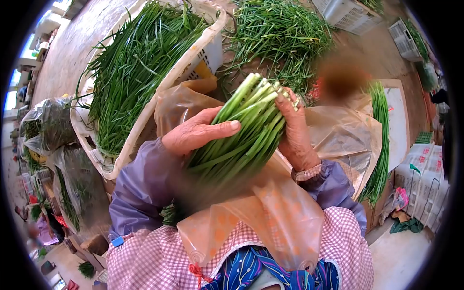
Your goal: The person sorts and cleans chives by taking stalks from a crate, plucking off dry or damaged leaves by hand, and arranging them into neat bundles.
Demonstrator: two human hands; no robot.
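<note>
Between my two hands is a thick bunch of garlic chives (pixel 251 128), its pale cut ends pointing up and away from me. My left hand (pixel 203 130) grips the bunch from the left, thumb lying across the stalks. Round the right side curls my right hand (pixel 293 128), its fingers at the cut ends. The lower leaves blur toward my lap, over a translucent plastic apron (pixel 290 203). Just beyond my left hand stands a white basket (pixel 162 92) heaped with long loose chives (pixel 140 72).
A loose green pile (pixel 280 34) lies on the floor ahead. To my right, another bundle of chives (pixel 379 145) rests by a white board (pixel 397 125). White crates (pixel 420 179) stand further right. Plastic bags of greens (pixel 55 121) are at the left.
</note>
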